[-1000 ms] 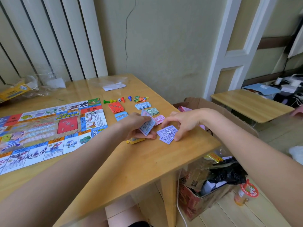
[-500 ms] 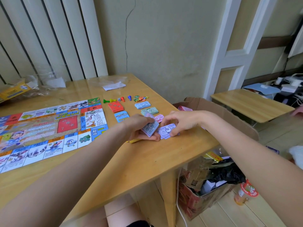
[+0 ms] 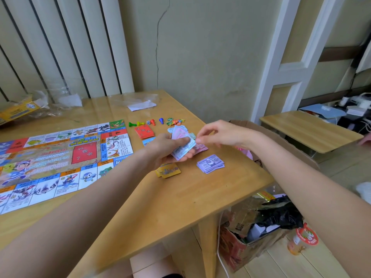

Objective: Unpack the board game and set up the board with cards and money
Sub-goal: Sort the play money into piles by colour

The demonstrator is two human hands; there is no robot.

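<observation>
Nearest, below and right of the right hand, a cardboard box of trash (image 3: 251, 241) sat on the floor beside the table leg. Both forearms reached over the wooden table (image 3: 160, 207). Just below the left hand lay a yellow card pile (image 3: 168, 170); just below the right hand, a purple money stack (image 3: 210, 163), neither touched. Left hand (image 3: 166, 147) gripped a fanned bundle of paper money (image 3: 183, 143), thumb on top, fingers curled under. Right hand (image 3: 218, 134) was at the bundle's right edge, thumb and forefinger pinched together there; whether a bill was caught between them was unclear. A pink money stack (image 3: 201, 147) peeked out under the hands. Left of the left hand, the game board (image 3: 60, 157) lay flat and unfolded. Beyond the hands: a red card pile (image 3: 144, 131), then a row of pawns (image 3: 140, 123) with a die (image 3: 148, 122), and small colourful tokens (image 3: 175, 121). Farther still, clear plastic wrap (image 3: 140, 103).
</observation>
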